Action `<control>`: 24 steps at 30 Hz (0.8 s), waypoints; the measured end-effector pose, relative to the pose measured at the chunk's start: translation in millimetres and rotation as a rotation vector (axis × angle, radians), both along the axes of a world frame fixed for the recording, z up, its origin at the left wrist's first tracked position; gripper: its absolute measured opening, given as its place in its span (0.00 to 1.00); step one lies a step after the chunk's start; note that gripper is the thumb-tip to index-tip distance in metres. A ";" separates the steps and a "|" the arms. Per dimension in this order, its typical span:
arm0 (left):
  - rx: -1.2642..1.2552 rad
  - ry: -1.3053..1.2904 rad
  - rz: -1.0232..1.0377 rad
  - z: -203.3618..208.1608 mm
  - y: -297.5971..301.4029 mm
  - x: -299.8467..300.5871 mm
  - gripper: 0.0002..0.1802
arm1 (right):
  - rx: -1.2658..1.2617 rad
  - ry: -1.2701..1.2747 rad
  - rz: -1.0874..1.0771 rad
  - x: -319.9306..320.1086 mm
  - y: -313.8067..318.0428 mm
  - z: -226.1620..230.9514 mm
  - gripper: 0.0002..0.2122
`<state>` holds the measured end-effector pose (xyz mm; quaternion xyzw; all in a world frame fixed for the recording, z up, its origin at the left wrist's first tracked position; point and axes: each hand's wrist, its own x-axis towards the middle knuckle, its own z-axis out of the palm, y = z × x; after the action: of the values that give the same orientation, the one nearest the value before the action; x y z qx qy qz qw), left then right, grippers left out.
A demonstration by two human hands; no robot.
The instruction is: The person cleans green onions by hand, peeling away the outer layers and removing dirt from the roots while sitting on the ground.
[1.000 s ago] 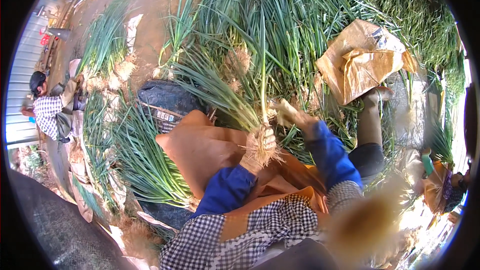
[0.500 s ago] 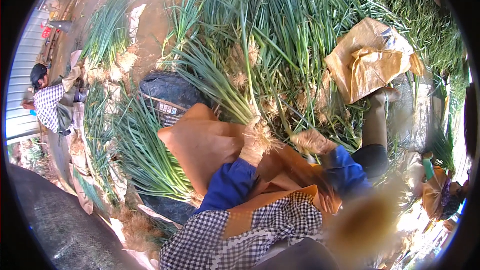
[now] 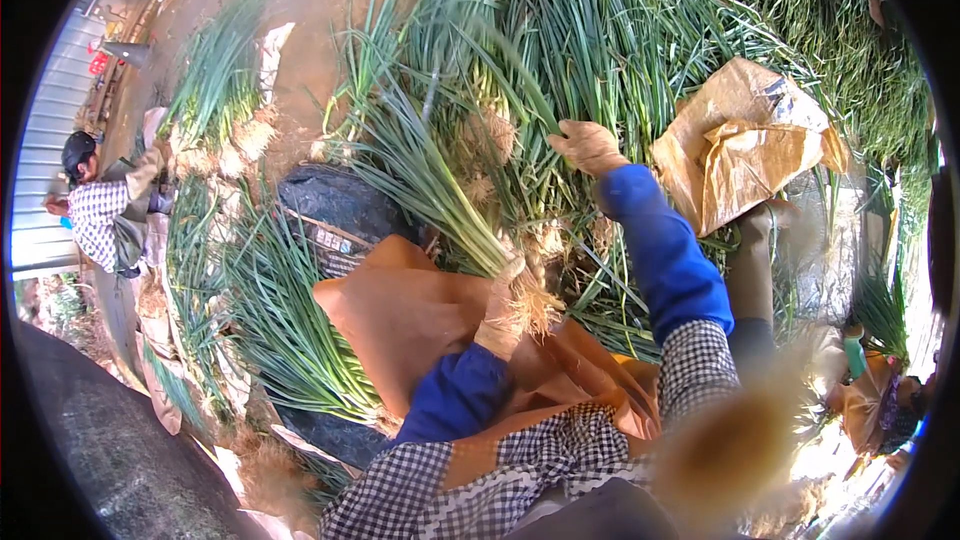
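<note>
I am grasping the onion bunch (image 3: pixel 448 195) near its roots (image 3: pixel 537 310) with the fingers of my left hand (image 3: pixel 502 305), above the orange-brown sheet (image 3: pixel 415 295); my right hand (image 3: pixel 590 147) is reaching the onion pile (image 3: pixel 590 50); whether its fingers are gripping, I cannot tell.

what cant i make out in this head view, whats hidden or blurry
All in the head view:
Stalk count in the bunch of green onions: stalks overlap, and the left hand covers part.
Whether the right hand grips the long leaf: the hand's back hides its palm.
Whatever lies under the tan sheet: the sheet covers it.
The brown blur: out of focus.
</note>
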<state>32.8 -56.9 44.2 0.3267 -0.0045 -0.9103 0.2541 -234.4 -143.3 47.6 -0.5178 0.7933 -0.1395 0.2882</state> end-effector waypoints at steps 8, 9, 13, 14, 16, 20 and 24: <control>-0.111 0.048 0.174 -14.2 3.5 -7.1 0.19 | 0.457 0.119 0.604 4.3 166.9 -58.3 0.15; -0.113 0.101 0.173 -15.1 2.6 -0.2 0.23 | 0.419 0.203 0.442 -3.9 161.7 -62.2 0.16; -0.048 -0.029 0.161 -0.2 7.4 -14.6 0.15 | -0.273 0.042 -0.547 -39.5 109.5 -65.6 0.18; -0.063 -0.050 0.141 -11.5 8.7 -12.8 0.16 | -0.246 0.263 -0.429 -33.3 101.1 -76.7 0.17; -0.188 -0.009 0.135 -7.0 14.1 -37.1 0.18 | -0.261 0.544 -0.294 -66.8 101.7 -121.5 0.16; -0.084 -0.002 0.016 28.0 12.6 -26.7 0.09 | -0.560 -0.563 -0.542 6.7 107.8 -40.2 0.14; -0.046 0.139 -0.236 -2.5 31.6 -36.3 0.08 | -0.342 -0.523 -0.344 57.4 148.7 -31.1 0.17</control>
<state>-3.5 -25.3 41.7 0.2542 -0.0460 -0.9540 0.1523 -176.9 5.5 16.5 -0.3640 0.7335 -0.4447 0.3630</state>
